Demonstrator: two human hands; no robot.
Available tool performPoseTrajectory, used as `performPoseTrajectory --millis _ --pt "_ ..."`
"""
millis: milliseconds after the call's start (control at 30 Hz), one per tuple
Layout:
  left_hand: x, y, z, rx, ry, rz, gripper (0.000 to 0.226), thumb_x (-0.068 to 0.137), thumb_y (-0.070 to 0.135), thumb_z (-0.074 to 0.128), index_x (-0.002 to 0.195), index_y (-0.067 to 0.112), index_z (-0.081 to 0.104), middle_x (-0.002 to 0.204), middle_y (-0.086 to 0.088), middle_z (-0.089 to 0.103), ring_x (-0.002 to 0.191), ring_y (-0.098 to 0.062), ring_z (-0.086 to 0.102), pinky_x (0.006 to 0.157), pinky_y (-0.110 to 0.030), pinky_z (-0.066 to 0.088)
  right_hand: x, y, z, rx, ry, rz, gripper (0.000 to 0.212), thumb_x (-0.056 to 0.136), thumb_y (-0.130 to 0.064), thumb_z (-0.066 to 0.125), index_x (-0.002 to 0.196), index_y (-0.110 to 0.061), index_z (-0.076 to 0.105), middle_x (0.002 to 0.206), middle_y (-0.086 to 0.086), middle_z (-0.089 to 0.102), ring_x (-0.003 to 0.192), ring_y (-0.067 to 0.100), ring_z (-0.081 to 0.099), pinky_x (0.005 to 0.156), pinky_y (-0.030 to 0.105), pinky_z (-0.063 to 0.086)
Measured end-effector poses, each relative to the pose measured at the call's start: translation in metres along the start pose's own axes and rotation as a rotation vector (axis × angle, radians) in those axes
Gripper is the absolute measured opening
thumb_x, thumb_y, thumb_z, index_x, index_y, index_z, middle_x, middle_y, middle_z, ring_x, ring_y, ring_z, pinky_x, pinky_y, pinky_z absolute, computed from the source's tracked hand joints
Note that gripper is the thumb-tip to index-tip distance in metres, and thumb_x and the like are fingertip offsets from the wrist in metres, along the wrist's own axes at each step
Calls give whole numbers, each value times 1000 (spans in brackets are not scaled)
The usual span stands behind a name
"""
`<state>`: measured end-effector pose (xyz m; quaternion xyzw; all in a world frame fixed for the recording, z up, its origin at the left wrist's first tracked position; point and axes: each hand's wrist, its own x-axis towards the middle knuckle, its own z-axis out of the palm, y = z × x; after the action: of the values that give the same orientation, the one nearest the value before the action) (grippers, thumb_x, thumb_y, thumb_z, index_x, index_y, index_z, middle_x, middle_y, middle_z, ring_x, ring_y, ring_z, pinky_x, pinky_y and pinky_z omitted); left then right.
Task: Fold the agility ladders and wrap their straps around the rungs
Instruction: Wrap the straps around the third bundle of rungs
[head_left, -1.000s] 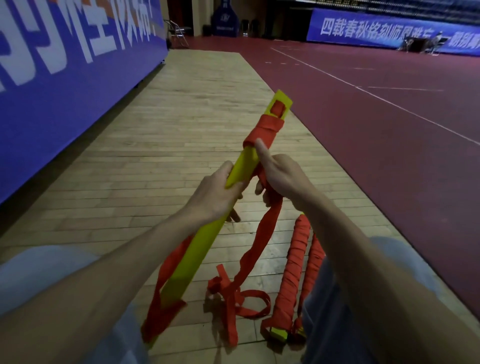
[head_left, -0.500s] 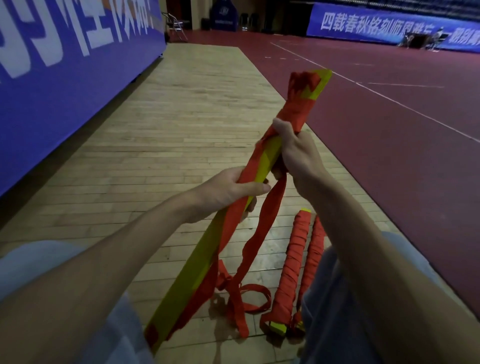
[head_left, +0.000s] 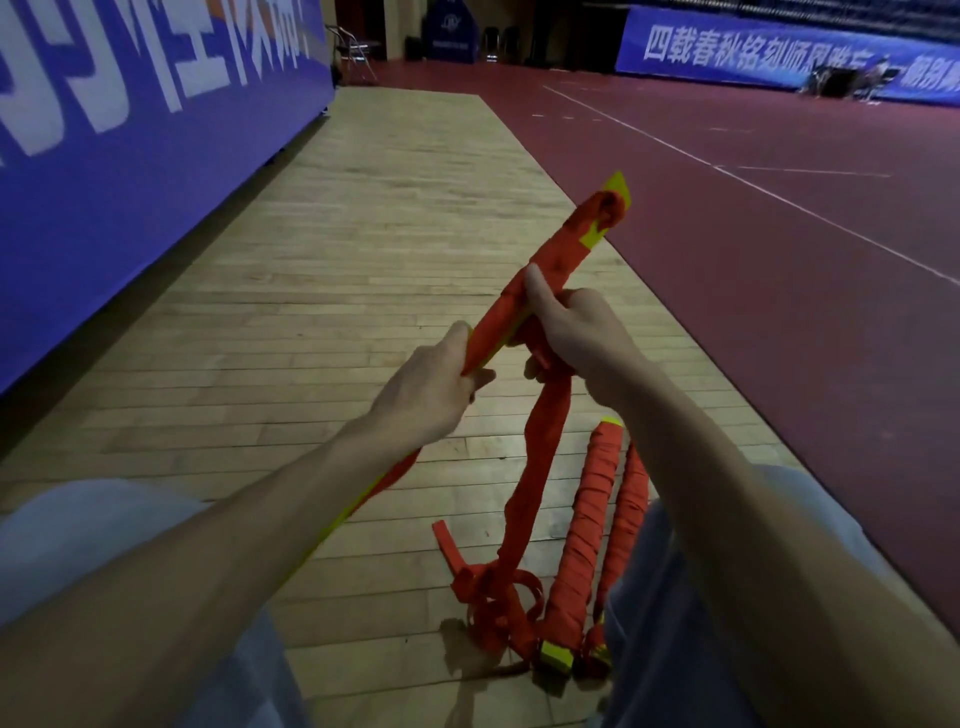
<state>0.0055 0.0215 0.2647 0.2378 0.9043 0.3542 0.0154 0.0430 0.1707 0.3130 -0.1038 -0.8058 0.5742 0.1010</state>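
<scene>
On the wooden floor (head_left: 363, 234) of a sports hall, between the person's knees, the folded ladder (head_left: 550, 265) is held up at a slant, its top end pointing away and to the right. Its yellow rungs (head_left: 617, 186) show bare at the top tip, while the upper stretch is bound in turns of the red strap (head_left: 540, 452).

The left hand (head_left: 431, 384) grips the ladder around its middle, fingers curled round it. The right hand (head_left: 576, 332) sits just above, thumb laid up along the wrapped part and fingers closed round the strap where it leaves the rungs. From there the strap hangs down loose and ends in a tangled heap (head_left: 493, 592) on the boards.

Just beside the heap, by the right knee, two wrapped bundles (head_left: 587, 514) lie side by side on the floor, fully bound in red, with yellow ends showing.

A blue banner (head_left: 130, 130) with white lettering runs along the left. A dark red court (head_left: 779, 260) with white lines lies to the right, with a second banner (head_left: 753, 52) at the far end. A folding chair (head_left: 353, 49) stands by the far wall.
</scene>
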Motion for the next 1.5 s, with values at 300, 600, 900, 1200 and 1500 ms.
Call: performPoseTrajectory --millis 300,600,900,1200,1500 --pt "-5 6 -6 55 -68 174 46 105 44 23 145 27 39 103 1 50 90 -13 52 80 -32 41 4 -2 -2 265 28 65 31 103 -23 44 88 0 59 70 19 60 40 18 51 40 24 41" --pt "-17 25 -33 -850 -492 -29 32 93 36 54 106 10 67 89 -2 74 79 -15 71 68 -28 57 -3 -16 -18 451 -111 -176 38 106 -26 32 97 -8 64 77 12 71 53 22 50 37 23 29" --pt "-15 16 -21 -804 -611 -131 40 103 39 43 119 5 56 75 -10 56 63 -23 57 60 -35 53 1 -5 -24 61 -83 -214 45 91 -38 67 93 7 63 70 23 58 48 21 50 42 27 40" --pt "-6 1 -1 -76 -395 -55 81 85 75 5 152 33 21 138 -10 49 110 -25 55 98 -46 48 1 7 -6 -148 -90 107 50 99 -47 50 94 0 66 81 17 74 50 21 66 46 27 53" --pt "-3 8 -20 -306 -238 -166 56 76 70 61 99 20 72 95 3 67 85 -13 63 68 -27 47 3 2 -11 204 -120 -17 39 103 -27 50 102 10 62 74 19 60 46 15 51 45 24 44"
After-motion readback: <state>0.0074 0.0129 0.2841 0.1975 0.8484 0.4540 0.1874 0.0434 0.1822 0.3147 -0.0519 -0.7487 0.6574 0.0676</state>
